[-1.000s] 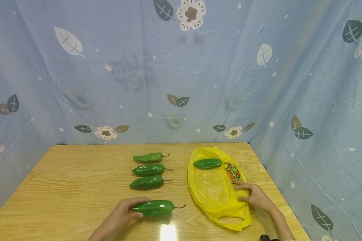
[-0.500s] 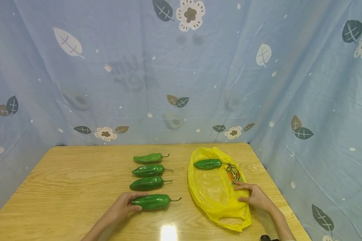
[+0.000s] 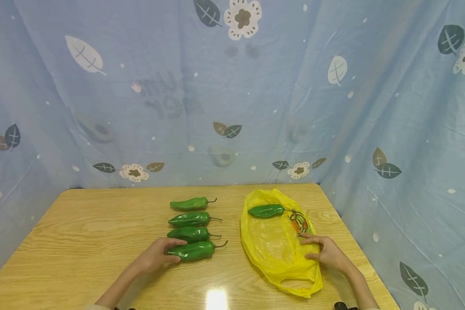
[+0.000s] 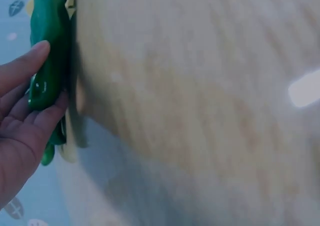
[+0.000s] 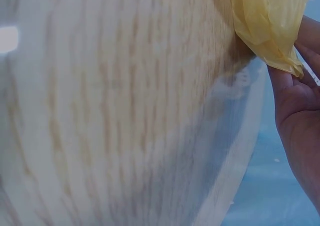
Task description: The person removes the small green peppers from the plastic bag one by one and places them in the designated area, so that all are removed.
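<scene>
My left hand [image 3: 154, 255] grips the blunt end of a long green pepper [image 3: 198, 251] between thumb and fingers, its stem pointing right. In the left wrist view the thumb lies along the near side of this pepper [image 4: 50, 26]. Just behind it, close or touching, lies a second green pepper [image 3: 189, 234]. On the right, my right hand [image 3: 327, 254] holds the right edge of a yellow plastic bag [image 3: 273, 249]. Bag film [image 5: 272, 26] gathers between thumb and fingers in the right wrist view. Another green pepper [image 3: 266, 210] lies on the bag, near a printed pepper picture.
Two more green peppers, a middle one [image 3: 190, 219] and a far one [image 3: 190, 203], lie in the same row, stems to the right. The wooden table [image 3: 81, 232] ends at a blue patterned curtain [image 3: 159, 107] behind and at both sides.
My left hand has moved the held pepper away from me and slightly left, up to the row of peppers. The right hand and the bag have stayed put.
</scene>
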Motion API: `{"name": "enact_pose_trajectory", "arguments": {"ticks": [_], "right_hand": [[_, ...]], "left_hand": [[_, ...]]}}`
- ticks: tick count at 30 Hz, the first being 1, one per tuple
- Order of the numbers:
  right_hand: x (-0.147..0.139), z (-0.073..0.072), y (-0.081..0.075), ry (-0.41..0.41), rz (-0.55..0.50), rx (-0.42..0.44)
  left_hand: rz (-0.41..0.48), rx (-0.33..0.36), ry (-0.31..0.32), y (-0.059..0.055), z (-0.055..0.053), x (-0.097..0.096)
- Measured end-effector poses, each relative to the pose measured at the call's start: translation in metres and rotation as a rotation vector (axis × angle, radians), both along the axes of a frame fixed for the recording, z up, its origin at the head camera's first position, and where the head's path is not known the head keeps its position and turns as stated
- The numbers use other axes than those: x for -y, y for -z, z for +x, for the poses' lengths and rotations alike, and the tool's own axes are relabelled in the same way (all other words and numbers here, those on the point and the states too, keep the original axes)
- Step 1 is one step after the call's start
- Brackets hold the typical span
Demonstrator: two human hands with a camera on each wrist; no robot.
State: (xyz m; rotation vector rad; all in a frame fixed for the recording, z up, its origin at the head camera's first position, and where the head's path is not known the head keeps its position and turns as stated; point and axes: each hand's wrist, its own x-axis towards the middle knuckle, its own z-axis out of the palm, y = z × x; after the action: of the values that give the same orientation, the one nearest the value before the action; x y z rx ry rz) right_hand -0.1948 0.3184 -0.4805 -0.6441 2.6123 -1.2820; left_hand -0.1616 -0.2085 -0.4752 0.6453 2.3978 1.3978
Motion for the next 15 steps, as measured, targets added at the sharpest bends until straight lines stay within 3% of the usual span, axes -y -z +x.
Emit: {"name": "enact_pose_trajectory", "arguments": {"ticks": [5, 12, 15], "right_hand": [[0.000, 0.000, 0.002, 0.006, 0.016, -0.021], [-0.001, 0.000, 0.000, -0.007, -0.008, 0.002], [-0.001, 0.000, -0.001, -0.012, -0.004, 0.003]], "left_hand": [[-0.059, -0.042, 0.013, -0.005, -0.001, 0.004], [-0.026, -0.007, 0.021, -0.014, 0.001, 0.016], [-0.038, -0.031, -0.005, -0.017, 0.001, 0.023]]}}
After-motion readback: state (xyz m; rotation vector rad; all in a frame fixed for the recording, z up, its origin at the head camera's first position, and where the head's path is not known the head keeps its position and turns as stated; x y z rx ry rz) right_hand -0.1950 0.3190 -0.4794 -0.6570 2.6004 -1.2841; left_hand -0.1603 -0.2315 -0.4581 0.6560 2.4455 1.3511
